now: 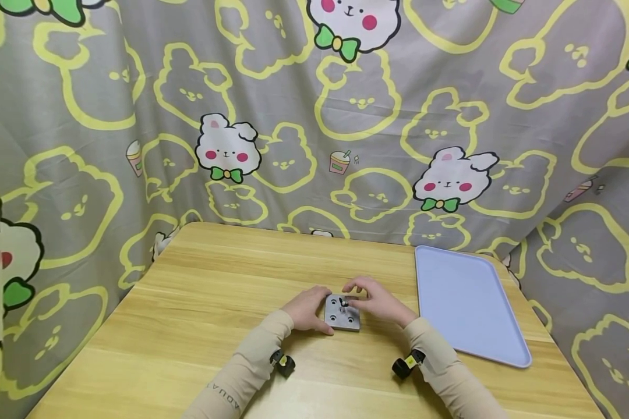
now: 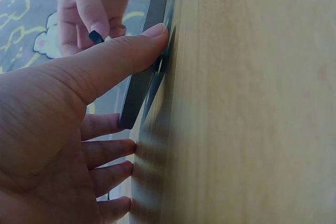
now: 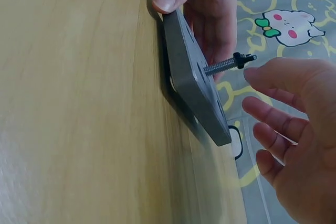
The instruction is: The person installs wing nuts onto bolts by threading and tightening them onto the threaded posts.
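A grey metal plate with several round holes lies at the middle of the wooden table. My left hand grips it from the left, thumb at the near edge and fingers around the far side. A threaded bolt stands up out of the plate's face, with a small black wing nut near its top end. Over the plate's right side is my right hand, fingers loosely bent. Its thumb tip is right beside the wing nut, while the index finger stands apart from it.
A pale blue tray lies on the table to the right, beyond my right forearm. Behind the table hangs a grey curtain with rabbit prints. Each wrist carries a small black camera on a strap.
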Tool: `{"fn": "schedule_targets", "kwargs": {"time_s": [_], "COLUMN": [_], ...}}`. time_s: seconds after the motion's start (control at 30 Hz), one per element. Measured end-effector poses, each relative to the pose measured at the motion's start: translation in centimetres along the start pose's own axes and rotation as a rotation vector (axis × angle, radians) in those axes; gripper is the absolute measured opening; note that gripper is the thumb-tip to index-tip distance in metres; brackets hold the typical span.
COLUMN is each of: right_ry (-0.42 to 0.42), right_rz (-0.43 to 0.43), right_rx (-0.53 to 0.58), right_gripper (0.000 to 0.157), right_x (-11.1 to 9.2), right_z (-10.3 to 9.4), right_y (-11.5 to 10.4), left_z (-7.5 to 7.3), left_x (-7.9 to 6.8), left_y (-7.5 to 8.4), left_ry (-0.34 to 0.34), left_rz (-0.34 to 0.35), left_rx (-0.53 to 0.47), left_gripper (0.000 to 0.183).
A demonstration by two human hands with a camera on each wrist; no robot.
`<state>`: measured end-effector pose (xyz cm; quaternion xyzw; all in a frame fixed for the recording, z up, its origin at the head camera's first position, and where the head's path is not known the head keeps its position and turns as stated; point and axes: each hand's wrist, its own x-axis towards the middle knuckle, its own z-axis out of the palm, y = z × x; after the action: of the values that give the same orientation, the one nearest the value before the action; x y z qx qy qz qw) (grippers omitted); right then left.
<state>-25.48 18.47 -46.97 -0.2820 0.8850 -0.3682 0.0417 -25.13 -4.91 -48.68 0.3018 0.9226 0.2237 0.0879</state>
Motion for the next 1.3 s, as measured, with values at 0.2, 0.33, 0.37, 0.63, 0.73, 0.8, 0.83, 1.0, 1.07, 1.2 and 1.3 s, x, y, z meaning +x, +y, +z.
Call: {"fn": "schedule_targets", "kwargs": {"time_s": [0.2,0.33,0.37,0.63,0.73,0.8,0.83,1.0,1.07,1.2,1.3], "right_ry": [-0.017,-0.017,-0.018,-0.035,-0.052,-0.064,-0.069,-0.08,-0.082,-0.078,-0.065], "right_rz": [-0.026,-0.037,-0.04,-0.066,-0.088,-0.102,-0.109,-0.152,-0.154,-0.143,-0.143], "right_rx": [-0.014,-0.007,-0.006,0.005,0.004,-0.004,-0.009,-0.023,-0.02,-0.008,-0.01], "right_gripper": [0.026,0.026,0.026,0.029,0.028,0.026,0.024,0.017,0.016,0.015,0.015], "right_x": [0.04,0.17,0.2,0.38,0.53,0.61,0.65,0.66,0.58,0.42,0.35], "right_z": [0.11,0.3,0.33,0.36,0.32,0.31,0.33,0.39,0.38,0.38,0.51], "right_y": [0.43,0.64,0.65,0.57,0.6,0.66,0.73,0.7,0.56,0.32,0.29], "left_z": [0.03,0.13,0.15,0.24,0.14,0.09,0.06,0.06,0.03,-0.04,-0.04], "left_x": [-0.02,0.03,0.04,0.12,0.11,0.09,0.07,0.03,0.01,-0.03,-0.03], "left_y": [-0.03,-0.11,-0.13,-0.14,-0.11,-0.07,-0.05,-0.01,0.0,-0.02,-0.03], "left_ry": [-0.002,-0.002,-0.001,-0.001,-0.004,-0.005,-0.007,-0.018,-0.023,-0.021,-0.013], "left_rz": [0.004,0.004,0.003,-0.002,-0.007,-0.009,-0.01,-0.017,-0.02,-0.011,0.0], "left_rx": [0.001,0.0,-0.001,-0.001,-0.001,-0.001,-0.001,0.002,0.0,0.007,0.011], "left_gripper": [0.093,0.092,0.092,0.093,0.093,0.093,0.093,0.097,0.097,0.096,0.095]}}
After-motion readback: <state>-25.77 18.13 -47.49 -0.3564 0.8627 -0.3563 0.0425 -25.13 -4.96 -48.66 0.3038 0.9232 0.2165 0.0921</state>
